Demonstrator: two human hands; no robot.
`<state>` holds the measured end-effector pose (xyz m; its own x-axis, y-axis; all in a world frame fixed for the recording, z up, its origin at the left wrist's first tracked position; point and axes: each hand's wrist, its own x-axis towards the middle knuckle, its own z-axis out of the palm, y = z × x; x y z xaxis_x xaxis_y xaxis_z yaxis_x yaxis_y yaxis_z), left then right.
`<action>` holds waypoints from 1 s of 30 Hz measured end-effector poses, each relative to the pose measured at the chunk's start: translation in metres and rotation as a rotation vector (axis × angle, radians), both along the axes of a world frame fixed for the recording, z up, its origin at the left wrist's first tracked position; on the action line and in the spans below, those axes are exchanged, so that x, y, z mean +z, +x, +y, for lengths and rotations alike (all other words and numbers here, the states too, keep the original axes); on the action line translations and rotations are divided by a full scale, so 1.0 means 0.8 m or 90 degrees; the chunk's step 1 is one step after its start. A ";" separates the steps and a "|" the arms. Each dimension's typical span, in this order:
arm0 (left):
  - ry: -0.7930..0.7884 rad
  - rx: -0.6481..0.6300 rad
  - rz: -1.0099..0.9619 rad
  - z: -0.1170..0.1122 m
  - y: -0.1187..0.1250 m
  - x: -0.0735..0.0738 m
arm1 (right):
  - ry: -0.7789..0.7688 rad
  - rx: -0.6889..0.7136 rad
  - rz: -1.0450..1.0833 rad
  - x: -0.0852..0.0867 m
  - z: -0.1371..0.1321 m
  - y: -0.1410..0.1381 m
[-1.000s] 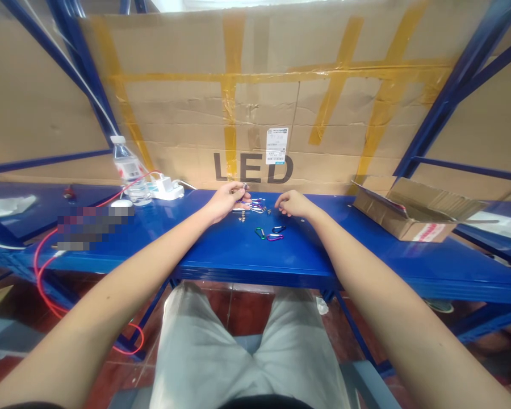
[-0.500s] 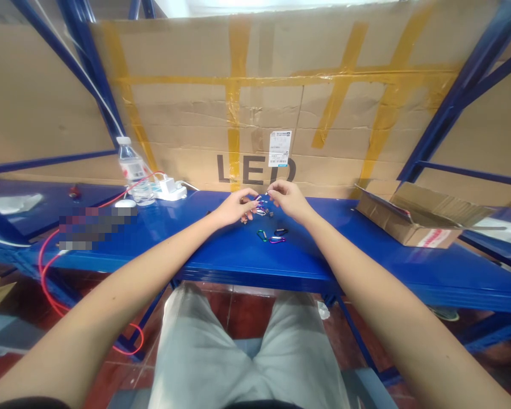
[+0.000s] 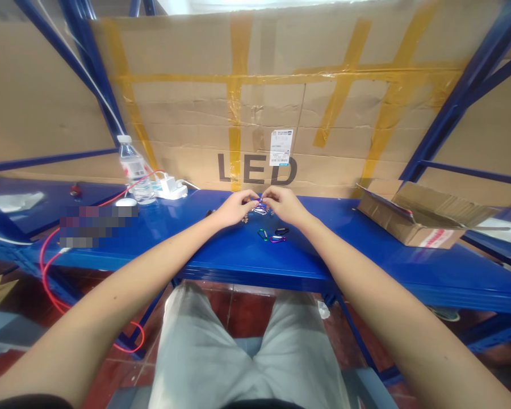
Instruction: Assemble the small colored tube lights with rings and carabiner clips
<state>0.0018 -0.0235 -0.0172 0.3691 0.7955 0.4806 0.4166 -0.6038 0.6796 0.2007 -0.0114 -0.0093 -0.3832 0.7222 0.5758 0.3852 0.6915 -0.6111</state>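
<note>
Above the blue table, my left hand [image 3: 239, 208] and my right hand [image 3: 283, 204] meet with fingertips pinched together. A tiny bluish piece shows between them, but the fingers cover most of it, so its kind cannot be told. Right beneath lie several shiny metal pieces [image 3: 260, 209], silver and blue-purple, partly hidden by the hands. Small brass-coloured pieces [image 3: 245, 218] lie by my left fingers. Nearer to me, a green carabiner [image 3: 262, 234], a black carabiner [image 3: 282, 231] and a purple carabiner [image 3: 277, 240] rest close together on the table.
An open cardboard box [image 3: 413, 218] stands at the right. To the left are a water bottle [image 3: 137, 173], a white power strip with chargers [image 3: 172, 190] and a red cable [image 3: 43, 267]. A large taped cardboard sheet [image 3: 187, 125] walls off the back of the blue table [image 3: 255, 267].
My hands have come closer: the right moved left and the fingertips now meet. Half a second ago a gap was between them. The three loose carabiners have stayed put.
</note>
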 end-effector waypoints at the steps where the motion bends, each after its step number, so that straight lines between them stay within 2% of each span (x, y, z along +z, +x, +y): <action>1: 0.032 0.012 0.022 -0.001 0.000 0.001 | 0.003 -0.008 -0.013 0.000 -0.001 0.000; 5: 0.146 0.046 0.144 -0.006 0.001 0.004 | 0.020 -0.028 -0.066 0.001 -0.003 0.003; 9: 0.233 0.077 0.245 -0.008 0.000 0.003 | 0.026 -0.007 -0.123 0.000 -0.005 0.005; 17: 0.318 0.071 0.302 -0.008 -0.001 -0.006 | -0.014 0.010 -0.151 0.006 -0.017 0.004; 20: 0.358 0.063 0.293 -0.006 -0.001 -0.008 | -0.074 0.007 -0.119 0.010 -0.021 0.001; 24: 0.429 0.036 0.287 -0.005 -0.001 -0.009 | -0.225 0.026 -0.037 0.017 -0.028 -0.002; 30: 0.473 0.024 0.295 -0.013 0.000 -0.002 | -0.394 0.108 0.096 0.021 -0.032 0.001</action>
